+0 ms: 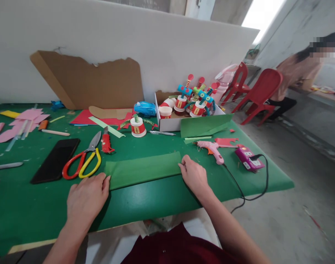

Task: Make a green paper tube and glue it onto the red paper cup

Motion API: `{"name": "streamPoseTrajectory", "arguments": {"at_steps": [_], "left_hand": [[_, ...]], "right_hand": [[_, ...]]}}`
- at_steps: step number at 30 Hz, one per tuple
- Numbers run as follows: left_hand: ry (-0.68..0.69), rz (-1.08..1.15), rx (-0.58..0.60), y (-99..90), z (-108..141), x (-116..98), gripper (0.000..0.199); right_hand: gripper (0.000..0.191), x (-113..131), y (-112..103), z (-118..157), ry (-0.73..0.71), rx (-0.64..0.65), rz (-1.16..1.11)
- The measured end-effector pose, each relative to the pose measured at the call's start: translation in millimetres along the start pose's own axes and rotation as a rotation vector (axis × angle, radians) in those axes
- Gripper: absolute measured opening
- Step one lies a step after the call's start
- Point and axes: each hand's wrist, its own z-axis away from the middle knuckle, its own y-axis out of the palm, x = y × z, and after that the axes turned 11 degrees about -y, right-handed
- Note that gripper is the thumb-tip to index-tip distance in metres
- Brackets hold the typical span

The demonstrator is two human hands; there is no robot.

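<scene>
A long strip of green paper [145, 169], which looks folded, lies across the green table in front of me. My left hand [88, 194] pinches its left end between thumb and fingers. At the other end, my right hand [193, 174] grips the paper's right edge, fingers curled. Just beyond my left hand are scissors [86, 157] with one red and one yellow handle. A red-handled cutter [107, 141] lies beside them. To the right of my right hand rests a pink hot glue gun [213, 150] with its cord trailing off the table.
A paper-cup figure [138, 127] with folded green arms stands behind the strip. A white box [170, 124] holds several more figures. A phone [56, 160] lies at left, a purple power block [248, 159] at right. A person [291, 73] bends over beyond red chairs [262, 91].
</scene>
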Motion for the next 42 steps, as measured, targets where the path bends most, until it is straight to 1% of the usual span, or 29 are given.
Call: {"name": "streamPoseTrajectory", "arguments": {"at_steps": [2, 3, 5, 7, 8, 10, 12, 14, 15, 17, 18, 19, 20, 21, 23, 26, 30, 33, 35, 36, 38, 40, 42], "left_hand": [[-0.019, 0.008, -0.023, 1.6, 2, -2, 0.044], [-0.036, 0.02, -0.06, 3.2, 3, -3, 0.043], [-0.053, 0.056, -0.175, 7.2, 5, -3, 0.041], [0.016, 0.09, -0.27, 11.3, 5, -3, 0.046], [0.079, 0.099, -0.288, 12.9, 4, -2, 0.053], [0.199, 0.103, -0.276, 14.6, 2, -1, 0.065], [0.256, 0.099, -0.255, 14.8, 1, -1, 0.069], [0.263, 0.092, -0.244, 14.6, 0, -1, 0.069], [0.26, 0.088, -0.244, 14.6, 0, -1, 0.069], [0.257, 0.074, -0.255, 15.6, 0, -2, 0.067], [0.255, 0.063, -0.262, 16.4, -1, -2, 0.066], [0.255, 0.05, -0.267, 17.3, -1, -1, 0.064], [0.256, 0.041, -0.268, 18.1, -2, 0, 0.063], [0.262, 0.037, -0.261, 18.7, -3, 1, 0.062], [0.28, 0.053, -0.226, 18.8, -5, 2, 0.062], [0.283, 0.087, -0.169, 16.6, -5, 2, 0.065], [0.251, 0.117, -0.153, 15.7, -3, 2, 0.069], [0.321, 0.172, -0.13, 18.8, -11, 4, 0.073], [0.393, 0.226, -0.098, 18.3, -21, 0, 0.068], [0.428, 0.253, -0.08, 16.2, -28, -4, 0.062], [0.484, 0.305, -0.045, 7.0, -39, -20, 0.048], [0.552, 0.343, 0.006, -7.3, -49, -43, 0.037], [0.543, 0.277, 0.064, -23.4, -55, -66, 0.033]], "right_hand": [[0.01, 2, 0, 1, 0.018, -0.001, 0.039], [0.012, 3, 0, 1, 0.024, -0.004, 0.054], [0.016, 1, 0, 1, 0.025, -0.017, 0.073], [0.021, -3, 1, 1, 0.014, -0.049, 0.088], [0.024, -5, 1, 1, -0.001, -0.078, 0.099], [0.029, -7, 2, 1, -0.068, -0.184, 0.118], [0.032, -2, 3, 3, -0.186, -0.347, 0.107], [0.036, 13, 8, 7, -0.372, -0.489, 0.052], [0.037, 25, 11, 10, -0.492, -0.527, 0.01], [0.039, 52, 19, 16, -0.793, -0.452, -0.049], [0.042, 66, 24, 19, -0.903, -0.405, -0.061], [0.05, 78, 28, 20, -0.972, -0.338, -0.055], [0.057, 87, 31, 22, -0.992, -0.278, -0.051], [0.062, 93, 34, 22, -0.988, -0.221, -0.051], [0.067, 95, 37, 21, -0.923, -0.122, -0.057], [0.065, 79, 36, 18, -0.849, -0.033, -0.072], [0.055, 47, 29, 13, -0.85, 0.002, -0.056], [0.053, 28, 24, 11, -0.805, 0.009, -0.049], [0.054, 21, 23, 11, -0.777, 0.009, -0.052], [0.054, 19, 22, 11, -0.77, 0.008, -0.054], [0.054, 18, 22, 12, -0.766, 0.003, -0.056], [0.054, 19, 22, 12, -0.77, -0.002, -0.053], [0.054, 19, 22, 12, -0.773, -0.012, -0.049]]}}
